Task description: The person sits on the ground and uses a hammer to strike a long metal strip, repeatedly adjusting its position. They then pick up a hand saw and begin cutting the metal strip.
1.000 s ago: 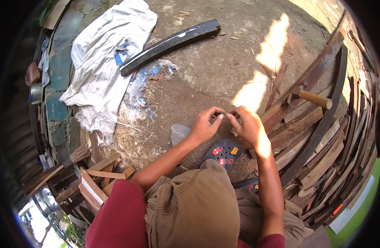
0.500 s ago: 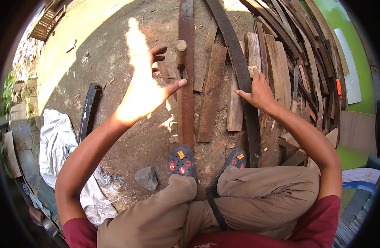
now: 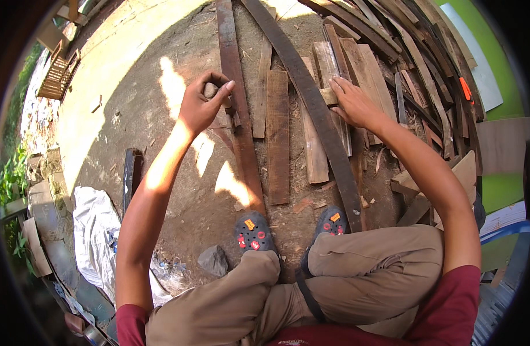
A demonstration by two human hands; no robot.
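My left hand is closed round the handle of a wooden-handled tool. The round end of the handle shows inside the curled fingers. A dark lower part of the tool meets the long reddish-brown board, though its tip is hard to make out. To the right, my right hand has its fingers round a short light wooden piece, which lies across the planks. This hand is just right of a long dark beam.
Several loose planks lie between and beyond my hands. A heap of timber fills the right side, with an orange-handled thing on it. At left are a white sack, a dark wood piece and a grey stone.
My left hand has gone from open beside the upright handle to closed round it. My right hand has closed over the short wooden piece. The view has shifted a little.
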